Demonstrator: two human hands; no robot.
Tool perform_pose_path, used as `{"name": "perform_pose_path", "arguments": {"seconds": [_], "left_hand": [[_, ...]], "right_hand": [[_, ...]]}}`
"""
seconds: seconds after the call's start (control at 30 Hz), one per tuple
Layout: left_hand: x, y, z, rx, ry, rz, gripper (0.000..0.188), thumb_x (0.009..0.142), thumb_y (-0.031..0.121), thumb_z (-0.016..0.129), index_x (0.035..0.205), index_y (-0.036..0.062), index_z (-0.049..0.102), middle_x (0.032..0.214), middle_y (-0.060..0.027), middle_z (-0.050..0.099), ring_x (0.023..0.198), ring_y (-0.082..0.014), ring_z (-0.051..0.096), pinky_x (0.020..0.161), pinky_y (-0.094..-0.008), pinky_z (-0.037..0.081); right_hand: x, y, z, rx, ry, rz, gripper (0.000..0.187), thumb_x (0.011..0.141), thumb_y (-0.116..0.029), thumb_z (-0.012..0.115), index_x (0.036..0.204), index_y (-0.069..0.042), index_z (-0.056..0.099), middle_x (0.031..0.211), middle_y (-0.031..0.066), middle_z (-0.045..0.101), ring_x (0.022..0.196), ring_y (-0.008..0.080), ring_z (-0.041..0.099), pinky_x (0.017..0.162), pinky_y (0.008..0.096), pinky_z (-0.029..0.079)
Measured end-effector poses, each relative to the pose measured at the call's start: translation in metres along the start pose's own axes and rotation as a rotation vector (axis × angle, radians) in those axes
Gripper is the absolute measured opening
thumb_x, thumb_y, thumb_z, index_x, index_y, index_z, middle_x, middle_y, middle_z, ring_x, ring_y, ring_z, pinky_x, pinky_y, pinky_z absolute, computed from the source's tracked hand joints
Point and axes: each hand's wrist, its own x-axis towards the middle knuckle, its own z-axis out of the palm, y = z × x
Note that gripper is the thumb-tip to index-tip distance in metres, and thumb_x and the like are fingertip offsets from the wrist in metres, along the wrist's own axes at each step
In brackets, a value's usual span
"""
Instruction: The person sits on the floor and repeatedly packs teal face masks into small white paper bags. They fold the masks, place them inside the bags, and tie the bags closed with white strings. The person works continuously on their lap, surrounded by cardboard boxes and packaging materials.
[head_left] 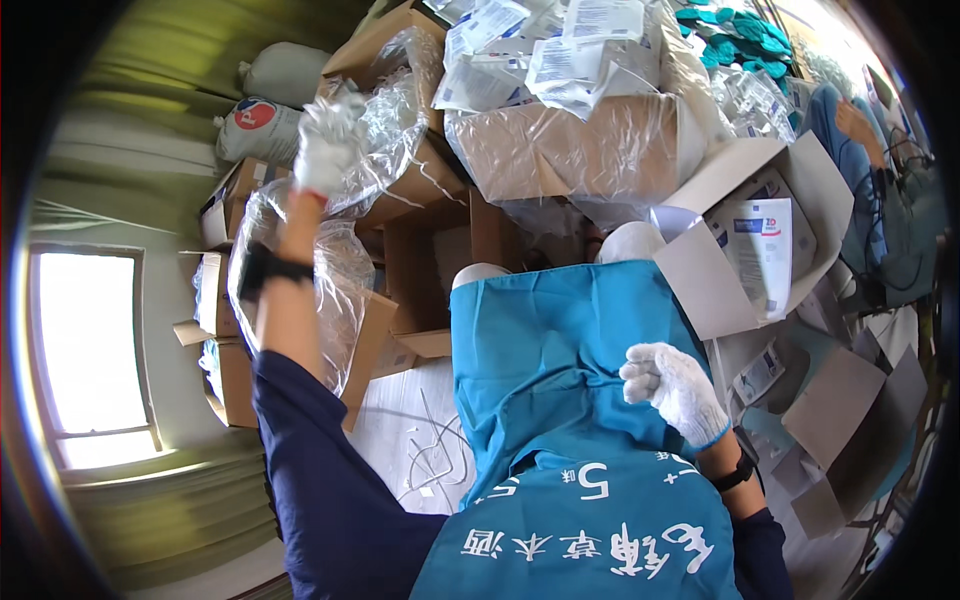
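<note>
My left hand [328, 145], in a white knit glove, reaches far out to the left, over a cardboard box lined with clear plastic [395, 125]. Motion smears its fingers, so their grip is unclear. Close to my lap, my right hand [675, 390] wears a similar glove and hovers over the teal apron [560, 350]. Its fingers curl in toward the palm, with no object showing in them. Straight ahead, a plastic-lined carton [575, 145] is heaped with white and clear printed pouches [570, 65].
An open carton [715, 285] holding a white pouch [765, 250] stands beside my right knee. Between my left leg and the plastic-lined boxes sits another open box [425, 260]. Teal pieces [745, 40] lie far right, near another person's hand [855, 122]. White cord [440, 450] trails on the floor.
</note>
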Motion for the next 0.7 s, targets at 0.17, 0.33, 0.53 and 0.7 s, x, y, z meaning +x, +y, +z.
{"name": "perform_pose_path", "arguments": {"seconds": [0.17, 0.33, 0.53, 0.7], "left_hand": [[0.074, -0.047, -0.01, 0.355, 0.224, 0.052, 0.071, 0.079, 0.04, 0.076, 0.134, 0.0002, 0.056, 0.124, -0.0226, 0.066, 0.104, -0.0377, 0.068, 0.094, -0.0445, 0.051], [0.004, -0.049, 0.041, 0.272, 0.068, 0.148, 0.031, 0.097, 0.028, 0.051, 0.115, 0.0136, 0.072, 0.095, -0.018, 0.073, 0.092, -0.0304, 0.07, 0.077, -0.0429, 0.054], [-0.128, 0.083, 0.086, -0.57, -0.34, -0.298, 0.074, 0.092, 0.011, 0.061, 0.157, 0.0115, 0.025, 0.139, -0.018, 0.051, 0.083, -0.0193, 0.068, 0.064, -0.0316, 0.058], [-0.198, 0.099, 0.131, -0.764, -0.243, -0.219, 0.072, 0.09, 0.005, 0.065, 0.154, 0.0058, 0.031, 0.149, -0.0231, 0.045, 0.102, -0.0222, 0.069, 0.088, -0.0315, 0.055]], "right_hand": [[-0.01, -0.007, 0.017, -0.15, 0.126, -0.031, 0.036, 0.105, -0.029, 0.051, 0.116, 0.003, 0.063, 0.099, 0.0141, 0.069, 0.083, 0.02, 0.068, 0.079, 0.0318, 0.055], [-0.017, -0.032, 0.036, -0.425, 0.209, 0.06, 0.028, 0.102, -0.021, 0.054, 0.107, 0.003, 0.066, 0.088, 0.0099, 0.069, 0.074, 0.0135, 0.064, 0.072, 0.0275, 0.053], [-0.018, -0.118, -0.005, -0.655, 0.605, -0.548, 0.015, 0.098, -0.01, 0.059, 0.105, 0.001, 0.067, 0.088, 0.0077, 0.068, 0.074, 0.0128, 0.064, 0.072, 0.0258, 0.053], [0.016, -0.175, -0.101, -1.432, 1.276, -0.585, 0.067, 0.085, -0.024, 0.076, 0.141, -0.004, 0.046, 0.131, 0.0163, 0.061, 0.119, 0.0286, 0.061, 0.102, 0.0394, 0.049]]}}
